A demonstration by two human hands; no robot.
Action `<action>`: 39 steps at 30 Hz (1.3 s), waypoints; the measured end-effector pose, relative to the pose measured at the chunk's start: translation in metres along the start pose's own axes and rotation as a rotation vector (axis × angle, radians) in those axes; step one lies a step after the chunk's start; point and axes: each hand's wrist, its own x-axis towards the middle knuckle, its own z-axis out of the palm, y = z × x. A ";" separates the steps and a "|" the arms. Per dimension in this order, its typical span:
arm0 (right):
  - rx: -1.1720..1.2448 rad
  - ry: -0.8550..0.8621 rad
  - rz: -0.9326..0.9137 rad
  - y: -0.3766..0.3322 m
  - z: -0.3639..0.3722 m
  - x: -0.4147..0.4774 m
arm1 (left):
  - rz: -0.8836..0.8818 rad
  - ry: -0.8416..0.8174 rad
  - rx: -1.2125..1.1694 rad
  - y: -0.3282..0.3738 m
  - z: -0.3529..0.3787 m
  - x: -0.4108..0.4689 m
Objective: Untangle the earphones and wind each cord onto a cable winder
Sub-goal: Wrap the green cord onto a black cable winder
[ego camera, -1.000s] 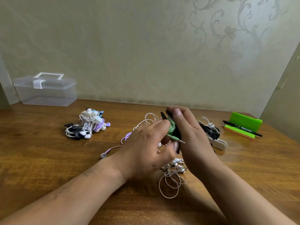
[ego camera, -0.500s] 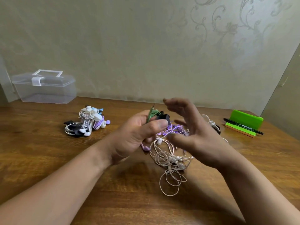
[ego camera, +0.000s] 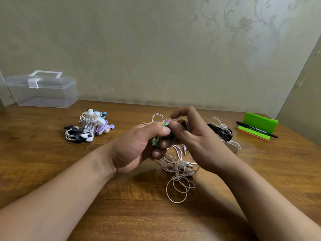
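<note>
My left hand (ego camera: 139, 146) is closed around a black cable winder wound with green earphones (ego camera: 155, 141); a green earbud shows between its fingers. My right hand (ego camera: 194, 136) pinches the winder's black end (ego camera: 185, 125) with thumb and fingers, the index finger raised. Below both hands a tangle of pale pink and white earphone cords (ego camera: 178, 173) lies on the wooden table (ego camera: 52, 171), with purple cord and jack plugs showing behind the fingers. A pile of wound earphones (ego camera: 90, 126), white, purple, blue and black, sits at the left.
Spare black and white cable winders (ego camera: 224, 134) lie just right of my right hand. A green stand with a black pen (ego camera: 257, 126) is at the far right. A clear plastic box (ego camera: 41, 89) stands at the back left against the wall.
The left hand took the green-wound winder and lifted it while the right hand opened and drew back. Now the right hand has returned and pinches the winder's end.
</note>
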 end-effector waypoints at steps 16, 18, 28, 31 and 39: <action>0.533 -0.075 0.110 -0.001 0.000 0.003 | -0.064 -0.302 -0.412 0.004 -0.015 -0.003; 0.583 -0.084 0.099 -0.001 0.001 0.004 | -0.023 -0.232 -0.368 0.002 -0.014 0.000; 0.411 -0.083 0.090 0.003 0.001 0.004 | -0.114 0.060 -0.192 0.000 -0.011 0.004; 0.343 -0.065 0.098 0.007 0.002 0.004 | -0.125 0.253 -0.015 -0.005 -0.007 0.008; 0.425 -0.029 0.111 0.013 0.002 0.006 | -0.096 0.174 -0.070 0.001 -0.005 0.002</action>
